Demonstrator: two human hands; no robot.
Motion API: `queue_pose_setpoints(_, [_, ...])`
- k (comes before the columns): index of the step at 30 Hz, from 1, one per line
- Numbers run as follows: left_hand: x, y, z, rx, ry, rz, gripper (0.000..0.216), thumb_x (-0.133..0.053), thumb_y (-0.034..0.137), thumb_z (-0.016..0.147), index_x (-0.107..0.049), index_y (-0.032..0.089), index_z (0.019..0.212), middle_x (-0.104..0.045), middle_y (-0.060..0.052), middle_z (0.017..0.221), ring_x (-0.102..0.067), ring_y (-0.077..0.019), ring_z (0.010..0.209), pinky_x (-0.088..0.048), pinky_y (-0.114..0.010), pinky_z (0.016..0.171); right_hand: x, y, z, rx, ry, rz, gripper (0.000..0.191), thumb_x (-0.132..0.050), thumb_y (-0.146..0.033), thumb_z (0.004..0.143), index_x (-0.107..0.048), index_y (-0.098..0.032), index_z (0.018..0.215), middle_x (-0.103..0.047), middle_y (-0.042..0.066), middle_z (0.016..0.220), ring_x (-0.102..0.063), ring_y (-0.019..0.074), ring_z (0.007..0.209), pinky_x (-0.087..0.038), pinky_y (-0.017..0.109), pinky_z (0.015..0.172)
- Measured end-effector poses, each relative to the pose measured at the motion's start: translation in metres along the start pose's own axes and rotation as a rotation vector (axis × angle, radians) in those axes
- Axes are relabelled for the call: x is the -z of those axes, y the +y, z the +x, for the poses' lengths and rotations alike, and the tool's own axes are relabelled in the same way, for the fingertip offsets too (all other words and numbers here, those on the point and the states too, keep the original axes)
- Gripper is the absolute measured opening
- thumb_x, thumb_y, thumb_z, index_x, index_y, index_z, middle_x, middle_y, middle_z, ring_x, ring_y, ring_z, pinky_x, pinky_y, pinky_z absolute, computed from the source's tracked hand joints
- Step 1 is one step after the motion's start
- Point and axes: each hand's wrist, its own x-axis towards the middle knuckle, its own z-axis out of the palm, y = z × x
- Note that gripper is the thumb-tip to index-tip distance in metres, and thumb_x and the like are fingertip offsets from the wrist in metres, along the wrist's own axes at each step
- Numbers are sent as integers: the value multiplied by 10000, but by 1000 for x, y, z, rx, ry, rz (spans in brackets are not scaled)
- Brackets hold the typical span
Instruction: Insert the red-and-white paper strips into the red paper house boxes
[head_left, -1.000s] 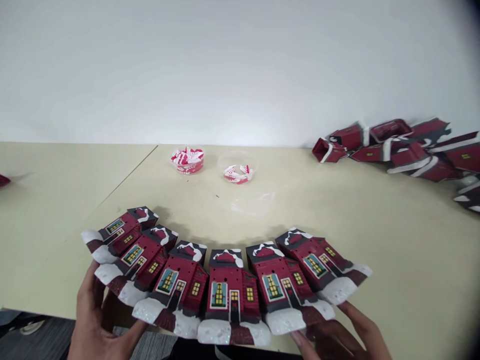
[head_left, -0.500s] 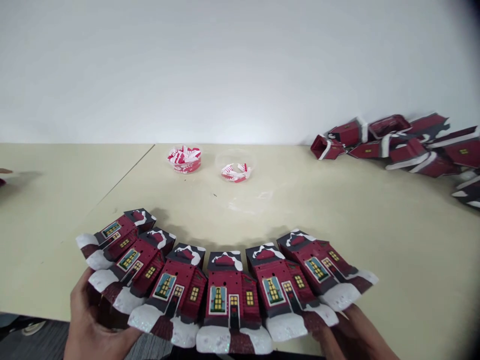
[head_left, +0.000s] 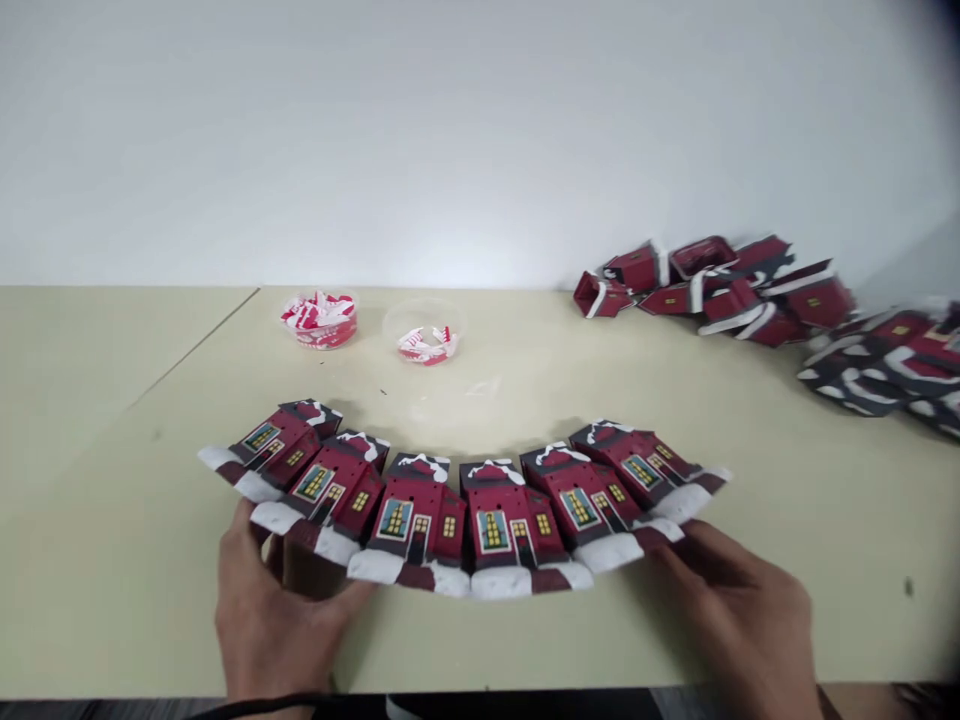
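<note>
A curved row of several small dark-red model houses, with snow-white trim, yellow windows and white-and-brown bases, rests on or just over the table in front of me. Their roofs point away and their bases face me. My left hand grips the bases from below at the left part of the row, its thumb under the third house. At the right end, my right hand holds the bases of the last houses, its fingertips partly hidden beneath them.
Behind the row stand two clear round tubs, a fuller tub and another tub, both with red-and-white pieces. More red houses lie heaped at the back right by the white wall. Further houses sit at the right edge.
Both hands and the row of houses have moved away from me, off the table's front edge. The view has turned rightward; a fingertip at the far left has left the picture.
</note>
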Motion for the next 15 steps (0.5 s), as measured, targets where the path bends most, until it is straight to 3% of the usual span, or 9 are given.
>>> queue_pose_setpoints(4, [-37, 46, -4, -103, -54, 33, 1125, -830, 523, 565, -319, 231, 1524, -516, -156, 1384, -520, -426, 1286, -487, -623, 1056, 14, -1, 47, 50, 56, 44, 448, -700, -543, 725, -817, -162, 930, -800, 62, 881, -752, 340, 849, -535, 291, 637])
queue_pose_setpoints(8, [-61, 60, -6, -174, -24, -7, 1082, -827, 460, 534, -353, 223, 1477, -520, -155, 1324, -513, -438, 1274, -496, -619, 1037, 23, 7, 69, 102, 52, 67, 434, -682, -521, 734, -815, -147, 908, -797, 68, 855, -745, 346, 835, -514, 299, 625])
queue_pose_setpoints(15, [-63, 63, -11, -130, -78, 6, 1121, -809, 512, 555, -310, 201, 1509, -498, -188, 1393, -482, -434, 1337, -457, -625, 1083, 26, 12, 74, 57, 8, 35, 479, -660, -581, 687, -804, -177, 900, -794, 59, 822, -753, 332, 816, -537, 307, 637])
